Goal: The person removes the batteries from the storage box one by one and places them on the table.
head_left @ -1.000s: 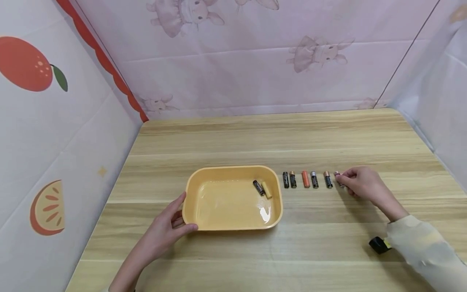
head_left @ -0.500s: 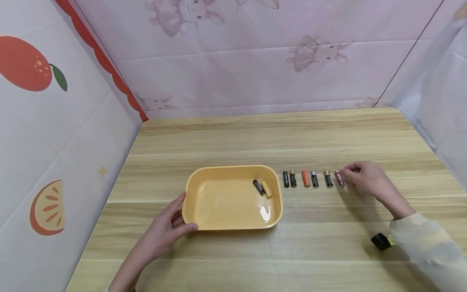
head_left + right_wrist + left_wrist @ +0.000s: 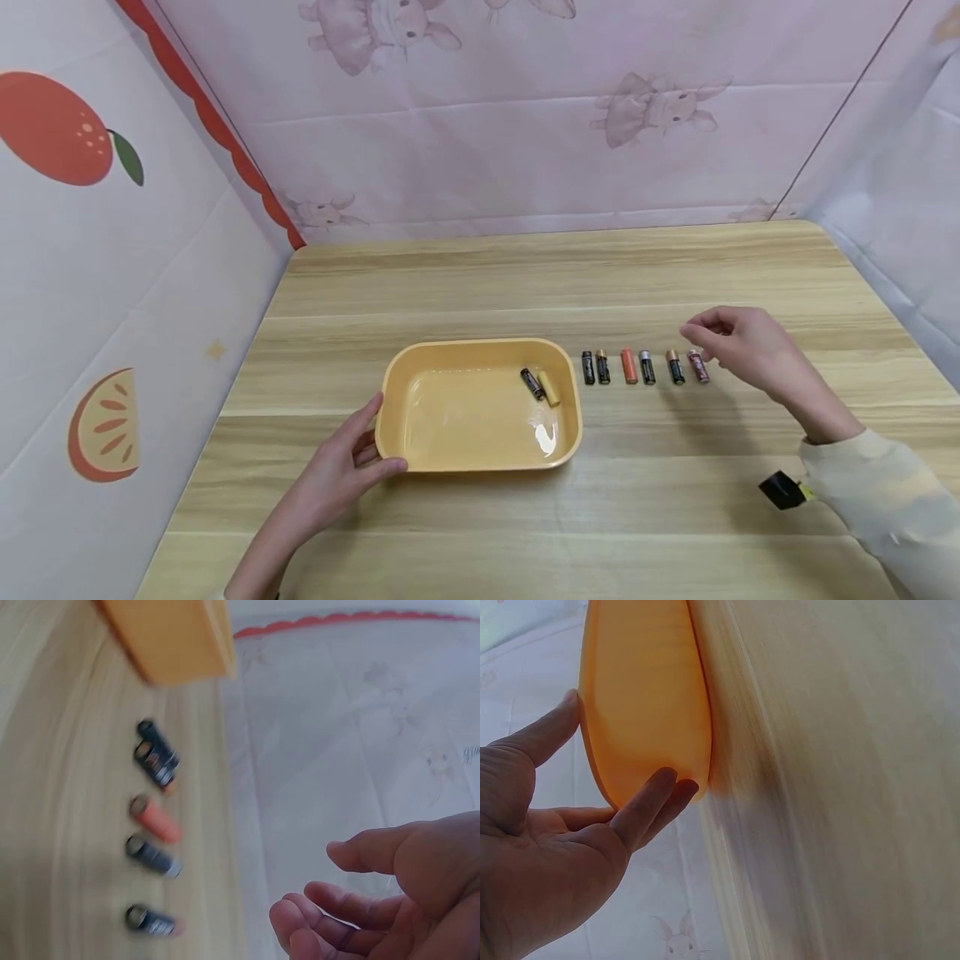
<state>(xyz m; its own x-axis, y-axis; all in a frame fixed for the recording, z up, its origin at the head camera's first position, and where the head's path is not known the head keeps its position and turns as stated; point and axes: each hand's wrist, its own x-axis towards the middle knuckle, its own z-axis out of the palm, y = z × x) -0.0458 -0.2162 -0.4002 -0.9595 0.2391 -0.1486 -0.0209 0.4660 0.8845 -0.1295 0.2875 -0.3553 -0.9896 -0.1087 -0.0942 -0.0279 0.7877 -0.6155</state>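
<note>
My left hand (image 3: 341, 467) grips the left end of a yellow plastic tray (image 3: 480, 465); in the left wrist view the thumb touches the rim and the fingers curve against the outer wall. Inside the tray, toward its right end, lie a black battery (image 3: 532, 384) and a yellow battery (image 3: 549, 389). My right hand (image 3: 750, 348) hovers above the table, fingers loosely bent and holding nothing. Closest to it lies a pink battery (image 3: 698, 367), the rightmost of a row. Leftward in that row are an orange battery (image 3: 628, 367) and several dark ones, including a black battery (image 3: 676, 367) with a copper end.
A wood-grain table (image 3: 480, 550) bears everything. Behind it hangs a pink cloth with rabbit prints (image 3: 495, 158), and a white cloth with fruit prints (image 3: 180, 283) stands at the left. A black piece (image 3: 782, 490) shows by the right sleeve (image 3: 873, 496).
My right hand has let go of the pink battery and lifted up and away from it. That battery now lies fully visible in the row. The left hand and tray have not moved.
</note>
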